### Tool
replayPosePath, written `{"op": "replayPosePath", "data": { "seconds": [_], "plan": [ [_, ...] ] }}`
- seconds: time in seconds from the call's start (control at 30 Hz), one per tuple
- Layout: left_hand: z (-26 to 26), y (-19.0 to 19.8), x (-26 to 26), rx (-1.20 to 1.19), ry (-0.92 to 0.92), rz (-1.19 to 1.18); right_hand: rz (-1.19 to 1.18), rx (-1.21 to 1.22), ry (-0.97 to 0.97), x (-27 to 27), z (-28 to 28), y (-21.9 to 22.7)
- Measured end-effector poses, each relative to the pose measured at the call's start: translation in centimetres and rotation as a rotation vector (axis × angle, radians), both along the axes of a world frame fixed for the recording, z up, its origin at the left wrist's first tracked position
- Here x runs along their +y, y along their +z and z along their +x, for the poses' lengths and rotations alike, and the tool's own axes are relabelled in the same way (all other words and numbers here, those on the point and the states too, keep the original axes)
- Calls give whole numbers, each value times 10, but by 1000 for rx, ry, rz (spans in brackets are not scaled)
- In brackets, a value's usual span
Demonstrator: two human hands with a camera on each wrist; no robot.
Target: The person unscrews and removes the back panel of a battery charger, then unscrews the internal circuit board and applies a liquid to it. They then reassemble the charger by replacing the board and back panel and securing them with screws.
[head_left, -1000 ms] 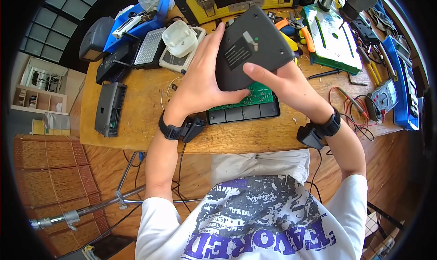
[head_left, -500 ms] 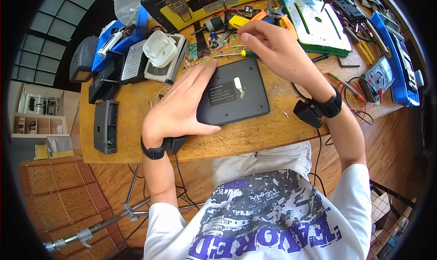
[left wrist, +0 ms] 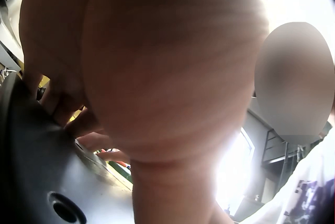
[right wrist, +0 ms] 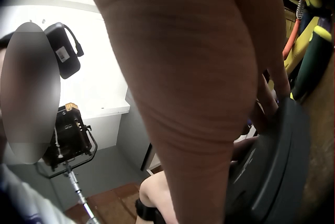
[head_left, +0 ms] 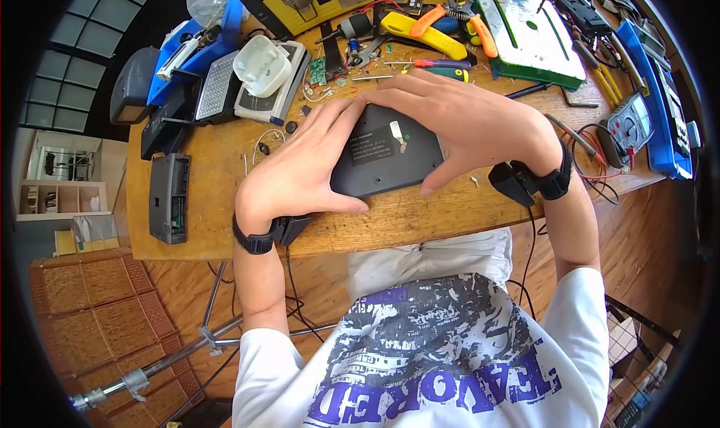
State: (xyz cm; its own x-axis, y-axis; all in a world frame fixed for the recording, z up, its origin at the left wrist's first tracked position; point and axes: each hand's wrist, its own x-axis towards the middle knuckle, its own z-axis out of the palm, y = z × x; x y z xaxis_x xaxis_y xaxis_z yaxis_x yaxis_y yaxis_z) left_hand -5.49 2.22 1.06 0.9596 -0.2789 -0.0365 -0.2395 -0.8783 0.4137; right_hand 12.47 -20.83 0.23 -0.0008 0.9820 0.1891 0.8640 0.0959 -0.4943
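A black plastic device case [head_left: 386, 177] lies on the wooden bench, its labelled face up, with a silvery-white torn sticker and screw holes at the corners. My left hand [head_left: 292, 173] grips its left side, thumb along the near edge and fingers at the far left edge. On the right, my right hand [head_left: 484, 124] holds the other side, thumb at the near right corner and fingers reaching over the far edge. The fingertips of both hands almost meet at the far edge. In the left wrist view, a round screw hole [left wrist: 66, 208] shows in the case.
Behind the case lie screwdrivers [head_left: 442, 64], orange-handled pliers [head_left: 484, 34] and a yellow-handled tool [head_left: 424, 37]. A multimeter [head_left: 628, 128] with leads is at the right. Another dark case [head_left: 169, 199] stands left; a clear cup [head_left: 262, 67] sits behind it. A yellow-black toolbox [head_left: 315, 1] stands at the back.
The upper case half, held tilted over a green circuit board in the lower half, came down flat onto it. My right hand lifted away, then came back to the case's right side.
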Motion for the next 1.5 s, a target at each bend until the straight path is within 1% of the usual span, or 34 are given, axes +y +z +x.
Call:
{"op": "replayPosePath", "data": {
  "seconds": [0.07, 0.2, 0.27, 0.4, 0.47, 0.6, 0.67, 0.7, 0.77, 0.87, 1.0, 1.07, 1.2, 1.27, 1.3, 1.5],
  "plan": [
    [0, 5, -3, 41, 41, 1, 12, -80, -23, -1, -2, -7],
    [-2, 8, -6, 63, 72, 24, -61, -52, -32, -2, -6, 0],
    [-2, 9, -9, 34, 77, 46, -95, -70, -46, -1, -8, 0],
    [-2, 4, -10, -5, 77, 70, -62, -107, -52, -1, -9, -6],
    [-2, 7, -12, 46, 109, 60, -82, -94, -64, 0, -11, -5],
    [-5, 8, -14, 64, 118, 72, -94, -103, -73, 0, -16, -3],
    [-6, 7, -15, 32, 105, 74, 33, -205, -55, 0, -16, -6],
    [-7, 7, -16, 33, 111, 72, 32, -204, -49, 0, -17, -7],
    [-7, 8, -18, 37, 109, 93, 46, -300, -75, -1, -20, -7],
    [-9, 7, -17, -7, 89, 108, 48, -316, -89, -2, -24, -3],
    [-10, 6, -16, -27, 87, 84, 45, -277, -69, -1, -25, 2],
    [-10, 7, -16, -44, 86, 90, -89, -145, -110, -2, -26, 6],
    [-13, 6, -15, -26, 103, 76, -73, -135, -104, -2, -23, 2],
    [-13, 2, -12, -93, 79, 96, -150, -99, -114, -1, -21, 4],
    [-13, 1, -11, -94, 80, 94, -152, -100, -114, -1, -21, 4],
    [-13, 4, -13, -100, 69, 111, -124, -168, -105, -2, -18, -1]
  ]
}}
